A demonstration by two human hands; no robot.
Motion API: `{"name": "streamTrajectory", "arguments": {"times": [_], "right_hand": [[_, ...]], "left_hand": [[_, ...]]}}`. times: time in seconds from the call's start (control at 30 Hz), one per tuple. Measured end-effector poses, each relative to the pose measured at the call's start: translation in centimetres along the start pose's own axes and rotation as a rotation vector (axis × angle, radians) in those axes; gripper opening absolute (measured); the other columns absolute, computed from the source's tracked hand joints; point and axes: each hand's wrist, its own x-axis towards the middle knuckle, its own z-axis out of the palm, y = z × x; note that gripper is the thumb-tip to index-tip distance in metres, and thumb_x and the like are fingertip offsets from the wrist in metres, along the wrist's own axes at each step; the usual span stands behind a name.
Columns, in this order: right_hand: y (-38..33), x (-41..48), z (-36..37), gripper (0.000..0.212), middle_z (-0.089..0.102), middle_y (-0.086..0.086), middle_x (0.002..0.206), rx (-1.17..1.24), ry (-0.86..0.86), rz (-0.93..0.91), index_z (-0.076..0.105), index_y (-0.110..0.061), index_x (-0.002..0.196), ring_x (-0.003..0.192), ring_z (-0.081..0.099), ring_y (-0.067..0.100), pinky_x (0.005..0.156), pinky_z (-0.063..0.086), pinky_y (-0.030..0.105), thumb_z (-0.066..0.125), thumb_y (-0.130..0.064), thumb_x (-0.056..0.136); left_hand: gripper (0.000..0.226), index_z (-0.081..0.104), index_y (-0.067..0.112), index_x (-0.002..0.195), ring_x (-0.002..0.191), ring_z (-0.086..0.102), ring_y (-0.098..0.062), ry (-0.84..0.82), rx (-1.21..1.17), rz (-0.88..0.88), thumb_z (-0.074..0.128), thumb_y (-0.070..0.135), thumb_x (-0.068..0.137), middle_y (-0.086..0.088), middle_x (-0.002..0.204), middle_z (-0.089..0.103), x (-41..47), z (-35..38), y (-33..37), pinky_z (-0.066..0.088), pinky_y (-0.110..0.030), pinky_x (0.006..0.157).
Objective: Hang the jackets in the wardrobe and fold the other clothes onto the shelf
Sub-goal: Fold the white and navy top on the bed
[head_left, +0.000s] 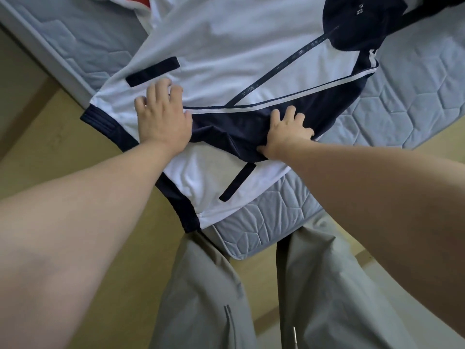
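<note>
Left forearm (63, 235) | jacket (226, 46) on quilted mattress (402, 84) | tan floor (63, 147)

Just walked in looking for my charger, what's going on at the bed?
A person stands at the corner of the mattress with a white-and-navy zip jacket spread on it. The left hand presses on the white front beside a pocket, while the right hand grips the navy sleeve lying across the jacket. No hanger is in view.

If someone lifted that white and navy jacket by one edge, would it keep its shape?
Probably not: the jacket drapes and wrinkles over the mattress edge, so it looks floppy. Its thin, smooth fabric likely feels light and slides easily.
</note>
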Motion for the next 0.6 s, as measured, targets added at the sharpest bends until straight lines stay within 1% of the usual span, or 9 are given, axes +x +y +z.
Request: {"name": "streamTrajectory", "arguments": {"times": [0.07, 0.17, 0.23, 0.33, 0.37, 0.43, 0.47, 0.5, 0.6], "right_hand": [[-0.3, -0.2, 0.3, 0.089, 0.022, 0.013, 0.143, 0.029, 0.015, 0.015, 0.024, -0.018, 0.14, 0.129, 0.03, 0.039, 0.093, 0.044, 0.061, 0.071, -0.062, 0.079], [-0.9, -0.4, 0.8, 0.085, 0.017, 0.017, 0.151, 0.093, 0.015, 0.042, 0.02, -0.019, 0.145, 0.134, 0.028, 0.043, 0.099, 0.038, 0.065, 0.063, -0.06, 0.085], [-1.5, -0.5, 1.1, 0.085, 0.01, 0.019, 0.157, 0.144, 0.014, 0.068, 0.015, -0.02, 0.148, 0.139, 0.022, 0.046, 0.103, 0.033, 0.068, 0.059, -0.06, 0.088], [-3.0, -0.8, 1.4, 0.089, -0.003, 0.019, 0.164, 0.227, -0.004, 0.142, 0.011, -0.021, 0.153, 0.149, 0.005, 0.045, 0.111, 0.02, 0.07, 0.057, -0.061, 0.088], [-3.7, -0.9, 1.3, 0.092, -0.004, 0.018, 0.165, 0.264, -0.017, 0.179, 0.01, -0.021, 0.153, 0.151, 0.003, 0.043, 0.112, 0.018, 0.07, 0.059, -0.061, 0.087], [-5.3, -1.0, 0.7, 0.092, 0.01, 0.017, 0.162, 0.342, -0.017, 0.224, 0.018, -0.017, 0.15, 0.147, 0.015, 0.04, 0.113, 0.023, 0.062, 0.064, -0.058, 0.083], [-6.0, -1.0, 0.4, 0.088, 0.02, 0.015, 0.156, 0.354, 0.014, 0.208, 0.024, -0.015, 0.146, 0.141, 0.025, 0.038, 0.109, 0.03, 0.055, 0.067, -0.055, 0.081], [-6.6, -1.0, 0.0, 0.083, 0.026, 0.013, 0.15, 0.346, 0.06, 0.163, 0.028, -0.014, 0.142, 0.135, 0.031, 0.035, 0.104, 0.034, 0.049, 0.07, -0.05, 0.08], [-7.3, -0.7, -1.1, 0.075, 0.023, 0.01, 0.148, 0.299, 0.146, -0.058, 0.028, -0.016, 0.141, 0.128, 0.036, 0.033, 0.093, 0.04, 0.043, 0.071, -0.029, 0.08]], "left_hand": [[0.041, 0.048, 0.013, 0.131, 0.131, 0.043, -0.031, 0.08, -0.193, -0.232, 0.054, 0.026, 0.093, -0.01, 0.144, 0.042, -0.9, 0.5, 0.0, 0.038, -0.047, 0.098], [0.045, 0.047, 0.014, 0.132, 0.13, 0.044, -0.031, 0.121, -0.399, -0.794, 0.051, 0.019, 0.087, -0.008, 0.144, 0.042, -2.5, 1.2, -0.2, 0.043, -0.045, 0.097], [0.048, 0.043, 0.013, 0.134, 0.131, 0.043, -0.032, 0.023, -0.479, -1.107, 0.052, 0.018, 0.088, -0.01, 0.144, 0.04, -3.6, 1.8, -0.4, 0.044, -0.044, 0.1], [0.053, 0.036, 0.011, 0.142, 0.124, 0.053, -0.034, -0.172, -0.757, -1.397, 0.054, 0.028, 0.095, -0.011, 0.146, 0.044, -4.4, 3.1, -1.0, 0.047, -0.04, 0.097], [0.053, 0.039, 0.012, 0.142, 0.119, 0.059, -0.031, -0.227, -0.923, -1.441, 0.053, 0.036, 0.098, -0.01, 0.143, 0.05, -4.3, 3.3, -1.1, 0.051, -0.04, 0.094], [0.048, 0.053, 0.016, 0.13, 0.091, 0.072, -0.022, -0.286, -1.186, -1.465, 0.052, 0.05, 0.098, -0.004, 0.12, 0.066, -4.2, 3.0, -1.1, 0.059, -0.034, 0.071], [0.048, 0.058, 0.016, 0.123, 0.078, 0.073, -0.019, -0.295, -1.239, -1.453, 0.054, 0.055, 0.095, -0.002, 0.109, 0.069, -4.1, 2.9, -1.1, 0.056, -0.03, 0.059], [0.048, 0.061, 0.015, 0.117, 0.071, 0.073, -0.018, -0.301, -1.253, -1.419, 0.056, 0.057, 0.094, -0.001, 0.103, 0.07, -3.8, 2.9, -1.1, 0.054, -0.028, 0.053], [0.037, 0.061, 0.017, 0.099, 0.07, 0.075, -0.019, -0.32, -1.36, -1.332, 0.064, 0.054, 0.092, -0.002, 0.094, 0.073, -2.8, 2.9, -1.4, 0.057, -0.029, 0.056]]}}
